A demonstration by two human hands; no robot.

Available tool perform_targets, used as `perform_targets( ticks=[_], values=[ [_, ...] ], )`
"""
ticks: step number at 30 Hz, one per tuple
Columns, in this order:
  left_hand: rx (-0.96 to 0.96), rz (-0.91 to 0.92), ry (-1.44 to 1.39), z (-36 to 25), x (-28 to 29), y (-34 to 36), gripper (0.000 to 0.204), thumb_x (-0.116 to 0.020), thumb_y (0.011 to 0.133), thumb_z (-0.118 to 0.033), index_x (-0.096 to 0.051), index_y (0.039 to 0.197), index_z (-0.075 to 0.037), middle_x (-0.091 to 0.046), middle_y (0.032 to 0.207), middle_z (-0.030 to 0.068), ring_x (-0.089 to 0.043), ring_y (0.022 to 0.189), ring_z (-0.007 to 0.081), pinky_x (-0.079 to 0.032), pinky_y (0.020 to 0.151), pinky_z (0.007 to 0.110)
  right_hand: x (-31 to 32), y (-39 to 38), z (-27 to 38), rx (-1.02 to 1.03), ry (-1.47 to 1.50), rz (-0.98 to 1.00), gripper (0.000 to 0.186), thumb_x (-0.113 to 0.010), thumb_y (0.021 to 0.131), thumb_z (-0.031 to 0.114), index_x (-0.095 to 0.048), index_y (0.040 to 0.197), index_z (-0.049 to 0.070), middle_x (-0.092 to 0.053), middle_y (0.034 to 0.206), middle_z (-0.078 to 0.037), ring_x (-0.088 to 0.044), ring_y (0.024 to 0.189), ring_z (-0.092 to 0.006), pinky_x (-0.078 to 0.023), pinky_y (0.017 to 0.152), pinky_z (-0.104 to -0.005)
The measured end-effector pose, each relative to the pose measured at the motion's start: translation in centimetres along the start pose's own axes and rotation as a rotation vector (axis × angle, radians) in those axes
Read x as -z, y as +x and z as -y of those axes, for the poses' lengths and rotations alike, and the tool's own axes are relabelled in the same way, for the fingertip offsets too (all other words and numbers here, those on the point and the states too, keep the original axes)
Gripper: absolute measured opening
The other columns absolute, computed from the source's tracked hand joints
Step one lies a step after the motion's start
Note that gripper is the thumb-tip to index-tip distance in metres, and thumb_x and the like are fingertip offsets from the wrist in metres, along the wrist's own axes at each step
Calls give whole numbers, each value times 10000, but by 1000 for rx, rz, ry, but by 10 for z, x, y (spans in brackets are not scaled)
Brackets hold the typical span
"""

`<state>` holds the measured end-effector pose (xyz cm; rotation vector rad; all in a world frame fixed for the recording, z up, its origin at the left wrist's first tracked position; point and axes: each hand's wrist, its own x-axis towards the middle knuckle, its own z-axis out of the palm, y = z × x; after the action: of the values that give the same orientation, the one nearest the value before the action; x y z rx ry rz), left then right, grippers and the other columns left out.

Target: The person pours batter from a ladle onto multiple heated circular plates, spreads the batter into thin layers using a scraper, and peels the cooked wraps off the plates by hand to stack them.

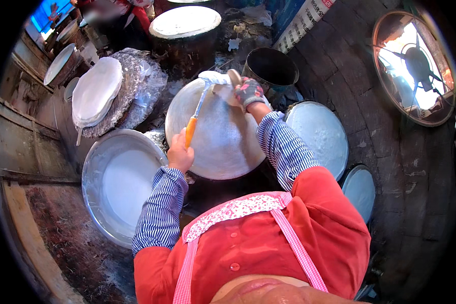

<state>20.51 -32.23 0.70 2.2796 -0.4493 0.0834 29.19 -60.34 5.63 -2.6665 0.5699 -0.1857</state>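
Left hand [180, 152], arm extended forward, grips an orange-handled scraper [196, 112] over the round metal griddle [215, 147]. Gloved right hand [248, 92] pinches the thin white sheet [215, 78] at the griddle's far edge.

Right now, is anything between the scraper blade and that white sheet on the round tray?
Nothing visible. The left hand holds the orange-handled scraper, its blade already at the white sheet on the tray's far edge, where the gloved right hand grips it.

round tray [223, 147]: dull brushed metal | scraper [193, 119]: glossy orange plastic handle, metal blade | right hand [248, 92]: knit cloth glove (patterned) | basin [93, 167]: shiny metal | wall [349, 76]: rough dark brick
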Motion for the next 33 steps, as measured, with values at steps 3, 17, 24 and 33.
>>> perform_targets(
  ticks=[3, 17, 24, 33],
  values=[
    [-2, -63, 26, 10, 3, -18, 587, -516, 686, -34, -374, 1254, -65, -479, 1062, 152, -533, 895, 345, -459, 746, 392, 2, -18, 23, 69, 84, 53, 338, -526, 733, 260, -591, 998, 61, -590, 993, -176, -553, 944, -327, -430, 828, -364],
    [1, -75, 259, 12, 45, -53, 552, -502, 704, -30, -380, 1243, -23, -480, 1000, 159, -513, 891, 342, -453, 730, 404, -7, -38, 43, 244, 24, 86, 268, -505, 749, 253, -604, 934, 86, -589, 942, -168, -572, 873, -329, -447, 789, -397],
    [8, -447, -80, 7, 53, -95, 572, -514, 697, 56, -364, 1247, 9, -497, 1081, 164, -529, 916, 264, -433, 801, 315, 8, -15, 35, 110, 25, -48, 263, -499, 767, 253, -579, 941, 73, -578, 966, -168, -558, 917, -315, -448, 778, -394],
    [582, -623, -1116, 17, 81, -189, 404, -508, 780, 17, -405, 1163, -54, -460, 793, 18, -467, 594, 77, -419, 497, 190, -21, -59, 75, 508, -142, 62, 165, -472, 759, 163, -609, 838, 115, -615, 828, -135, -600, 773, -295, -473, 699, -371]
  ],
)
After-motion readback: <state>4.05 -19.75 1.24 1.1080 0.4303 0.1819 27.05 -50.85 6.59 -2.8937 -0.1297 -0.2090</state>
